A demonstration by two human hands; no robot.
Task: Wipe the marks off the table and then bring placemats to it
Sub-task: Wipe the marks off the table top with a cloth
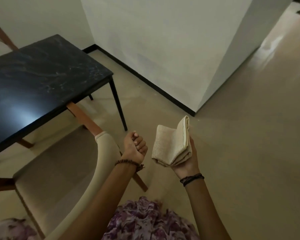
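While the person stands beside the dark table [42,80], the head view shows the right hand [185,158] raised palm-up with a folded cream cloth [171,144] lying in it, fingers curled round the far side of the bundle. Held this way the cloth sits ready-folded, a compact pad that could go straight down onto a surface; that looks like the reason for cradling it rather than letting it hang. Its long axis runs from the heel of the palm away from the body and a little to the right, the folded spine low near the wrist and the loose layered edges fanning upward and outward, the top corner pointing toward the black skirting of the white wall [163,49]. The left hand [135,146] floats just beside the cloth, apart from it, closed into a fist with nothing in it, a beaded bracelet at the wrist.

The table lies well to the left of both hands, its top glossy and streaked with pale smears near the far right corner, a bright glare on the near part. A cushioned chair [59,170] with a curved pale back is tucked against the table's near edge, between the person and the tabletop. No placemats show anywhere in this view, so that half of the task seems not yet begun; whether the smears are marks to be wiped or the stone's own veining cannot be told.
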